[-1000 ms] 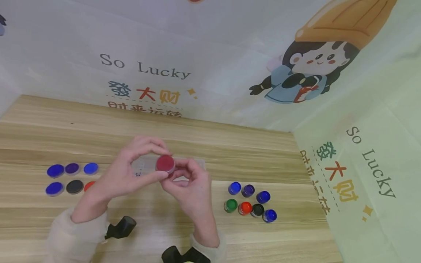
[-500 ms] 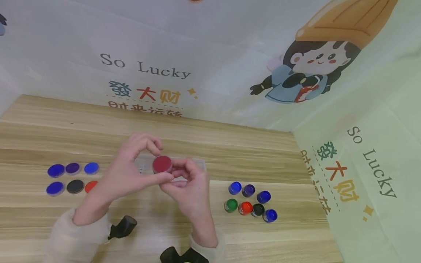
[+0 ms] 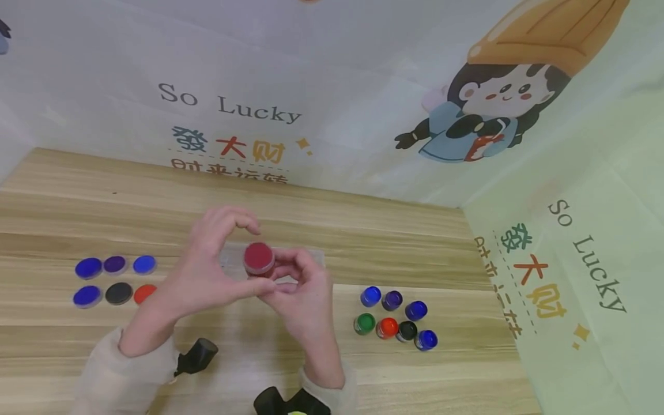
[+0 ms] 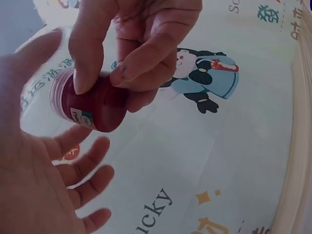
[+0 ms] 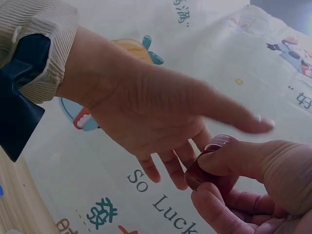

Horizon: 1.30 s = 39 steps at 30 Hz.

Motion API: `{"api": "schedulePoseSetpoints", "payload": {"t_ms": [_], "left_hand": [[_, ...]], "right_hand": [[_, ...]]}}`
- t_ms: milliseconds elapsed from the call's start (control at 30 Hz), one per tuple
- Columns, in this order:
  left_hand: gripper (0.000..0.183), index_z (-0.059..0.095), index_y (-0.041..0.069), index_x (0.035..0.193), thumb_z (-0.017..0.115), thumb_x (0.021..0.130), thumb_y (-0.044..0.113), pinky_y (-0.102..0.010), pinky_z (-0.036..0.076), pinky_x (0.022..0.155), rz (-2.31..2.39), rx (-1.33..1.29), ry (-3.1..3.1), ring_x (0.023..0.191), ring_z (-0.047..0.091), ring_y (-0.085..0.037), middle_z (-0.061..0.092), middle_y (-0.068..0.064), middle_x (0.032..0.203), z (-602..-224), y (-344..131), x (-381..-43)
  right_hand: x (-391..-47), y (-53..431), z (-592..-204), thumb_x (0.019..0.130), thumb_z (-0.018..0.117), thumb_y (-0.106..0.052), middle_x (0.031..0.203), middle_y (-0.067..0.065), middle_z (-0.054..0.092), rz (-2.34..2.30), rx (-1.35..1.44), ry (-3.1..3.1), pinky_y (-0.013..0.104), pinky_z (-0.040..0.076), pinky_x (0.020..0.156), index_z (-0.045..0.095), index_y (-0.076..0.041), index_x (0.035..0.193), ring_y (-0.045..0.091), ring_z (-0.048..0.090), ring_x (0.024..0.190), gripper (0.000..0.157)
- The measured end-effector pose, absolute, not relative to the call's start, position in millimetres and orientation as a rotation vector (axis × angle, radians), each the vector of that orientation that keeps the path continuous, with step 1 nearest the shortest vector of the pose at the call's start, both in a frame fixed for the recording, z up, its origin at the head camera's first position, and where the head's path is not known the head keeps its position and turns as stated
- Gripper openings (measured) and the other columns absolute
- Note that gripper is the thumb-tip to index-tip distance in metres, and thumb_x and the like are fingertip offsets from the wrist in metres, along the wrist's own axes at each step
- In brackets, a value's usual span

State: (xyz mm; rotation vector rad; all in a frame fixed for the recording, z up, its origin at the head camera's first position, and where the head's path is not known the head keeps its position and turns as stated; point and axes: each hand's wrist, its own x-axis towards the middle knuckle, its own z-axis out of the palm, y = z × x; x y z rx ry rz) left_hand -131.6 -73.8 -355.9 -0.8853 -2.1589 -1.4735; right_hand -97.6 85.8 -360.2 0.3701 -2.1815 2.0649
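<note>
A small jar of dark red paint (image 4: 109, 109) with a ribbed lid (image 4: 59, 95) is held up over the middle of the table. My right hand (image 3: 306, 300) grips its body between thumb and fingers, as the left wrist view shows. Around the lid end, my left hand (image 3: 199, 276) is spread, thumb to one side and fingers loosely bent. In the right wrist view the left thumb stands off above the jar (image 5: 195, 176), and the left fingers reach past it. A label shows on the jar's side in the left wrist view.
A clear plastic tray (image 3: 317, 258) lies behind the hands. On the left are several round lids: blue, purple, black (image 3: 119, 294) and red (image 3: 144, 294). Several small paint jars stand at right, among them green (image 3: 365, 324) and red (image 3: 387, 328). A printed cloth (image 3: 342, 115) rises behind the table.
My left fingers have come away from the jar's lid and spread wider. The jar has shifted slightly in my right hand's grip, showing more of its side below the lid.
</note>
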Motion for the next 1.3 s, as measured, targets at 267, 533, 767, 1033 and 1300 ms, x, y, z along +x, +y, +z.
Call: {"api": "schedulePoseSetpoints", "payload": {"t_ms": [267,533,767,1033,1300], "left_hand": [[0.039,0.062,0.007,0.095,0.083,0.069,0.028,-0.043,0.024,0.091,-1.491,-0.892,-2.105,0.108,0.041,-0.021,0.057,-0.007,0.108,-358.2,-72.0,-131.2],[0.043,0.064,0.004,0.105,0.08,0.066,0.014,-0.038,0.025,0.092,-1.527,-0.934,-2.058,0.11,0.042,-0.021,0.059,-0.009,0.11,-362.8,-70.2,-131.7],[0.038,0.063,0.007,0.092,0.084,0.061,0.015,-0.035,0.025,0.093,-1.52,-0.897,-2.028,0.107,0.044,-0.018,0.061,-0.004,0.104,-362.4,-67.4,-133.4],[0.038,0.063,0.004,0.094,0.084,0.064,0.013,-0.033,0.027,0.09,-1.583,-0.856,-2.005,0.105,0.044,-0.017,0.061,-0.005,0.102,-361.8,-68.4,-131.3],[0.037,0.067,0.002,0.097,0.077,0.061,-0.004,-0.03,0.03,0.088,-1.559,-0.766,-2.0,0.105,0.046,-0.016,0.061,-0.001,0.104,-356.7,-75.8,-125.1]], "right_hand": [[-98.5,87.4,-360.0,0.072,0.071,0.013,0.092,0.022,0.063,2.05,0.389,-2.182,0.029,0.055,0.064,0.06,0.009,0.1,0.006,0.059,0.071,0.03],[-98.3,87.8,-361.0,0.073,0.072,0.01,0.094,0.02,0.064,2.035,0.404,-2.186,0.029,0.055,0.063,0.061,0.007,0.102,0.009,0.06,0.071,0.03],[-98.0,86.6,-360.1,0.072,0.071,0.013,0.095,0.022,0.065,2.077,0.393,-2.171,0.03,0.055,0.063,0.061,0.008,0.1,0.013,0.063,0.073,0.03],[-97.9,86.1,-363.7,0.072,0.069,0.013,0.094,0.022,0.064,2.09,0.42,-2.133,0.031,0.055,0.062,0.061,0.008,0.1,0.005,0.06,0.071,0.029],[-97.3,88.7,-367.8,0.074,0.071,0.01,0.091,0.019,0.064,2.056,0.411,-2.12,0.031,0.055,0.063,0.059,0.007,0.101,0.011,0.061,0.074,0.029]]}}
